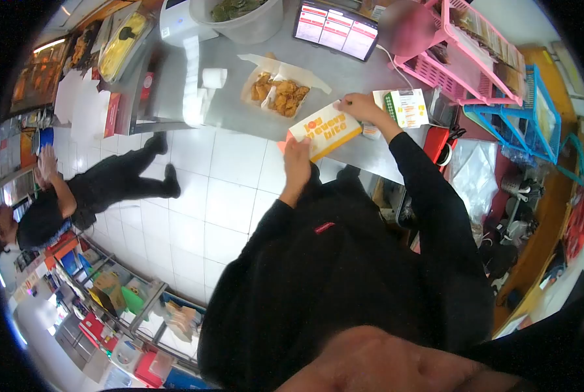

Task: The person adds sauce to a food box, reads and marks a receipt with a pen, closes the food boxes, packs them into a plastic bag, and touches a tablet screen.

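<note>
A closed white and yellow takeaway box (331,132) with large printed lettering is tilted at the counter's front edge. My left hand (297,164) grips its left end, thumb on top. At the far right corner of the box, my right hand (365,108) has its fingers closed on the lid's edge. Just beyond lies an open takeaway box (258,101), its flaps spread, with pieces of fried chicken (286,98) in two compartments. Beside my right wrist is a white and green printed carton (406,108).
The steel counter (226,114) carries a white printer (177,25) with paper trailing, a tub of leaves (239,13) and a tablet (336,29). Pink baskets (435,72) and a blue rack (533,111) stand at right. Another person (109,183) stands at left on the tiles.
</note>
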A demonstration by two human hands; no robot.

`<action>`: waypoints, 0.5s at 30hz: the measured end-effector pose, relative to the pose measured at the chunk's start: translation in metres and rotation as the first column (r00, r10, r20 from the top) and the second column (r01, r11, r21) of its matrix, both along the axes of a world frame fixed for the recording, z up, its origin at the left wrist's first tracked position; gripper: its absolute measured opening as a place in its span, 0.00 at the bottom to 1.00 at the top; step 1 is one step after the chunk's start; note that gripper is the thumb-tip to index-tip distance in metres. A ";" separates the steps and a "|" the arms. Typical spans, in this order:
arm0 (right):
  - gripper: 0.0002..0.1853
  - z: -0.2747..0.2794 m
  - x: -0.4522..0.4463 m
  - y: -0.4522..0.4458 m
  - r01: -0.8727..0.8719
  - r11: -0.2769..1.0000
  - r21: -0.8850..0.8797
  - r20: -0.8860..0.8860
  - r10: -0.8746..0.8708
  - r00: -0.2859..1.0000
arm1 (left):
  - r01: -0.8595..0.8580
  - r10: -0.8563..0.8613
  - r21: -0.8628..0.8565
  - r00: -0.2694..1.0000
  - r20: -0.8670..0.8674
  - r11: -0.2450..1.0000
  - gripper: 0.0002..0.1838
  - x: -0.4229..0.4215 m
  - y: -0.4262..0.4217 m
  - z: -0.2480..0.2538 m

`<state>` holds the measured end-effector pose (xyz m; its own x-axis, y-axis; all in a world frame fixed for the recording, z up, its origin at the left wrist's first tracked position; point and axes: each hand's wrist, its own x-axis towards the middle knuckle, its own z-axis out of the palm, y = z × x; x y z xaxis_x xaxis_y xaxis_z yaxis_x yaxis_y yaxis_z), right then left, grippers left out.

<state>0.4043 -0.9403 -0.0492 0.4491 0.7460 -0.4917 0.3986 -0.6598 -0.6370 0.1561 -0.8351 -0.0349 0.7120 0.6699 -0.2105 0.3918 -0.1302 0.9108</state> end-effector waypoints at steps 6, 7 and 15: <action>0.38 -0.038 -0.049 -0.017 0.261 0.952 0.160 -0.087 -0.250 0.964 | -0.244 0.279 -0.283 0.956 0.090 0.928 0.30 0.011 -0.027 -0.059; 0.38 -0.041 -0.044 -0.019 0.252 0.949 0.188 -0.149 -0.226 0.963 | -0.244 0.279 -0.341 0.959 0.057 0.908 0.27 0.012 -0.022 -0.057; 0.36 0.005 -0.007 -0.031 0.373 0.917 -0.139 -0.489 -0.391 0.780 | -0.357 0.279 -0.621 0.934 -0.224 0.698 0.16 0.005 0.039 -0.014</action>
<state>0.3970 -0.9712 -0.0442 0.3815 0.5451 -0.7465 -0.2559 -0.7138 -0.6520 0.1608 -0.7961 -0.0493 0.4289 0.5270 -0.7337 0.3972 0.6195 0.6771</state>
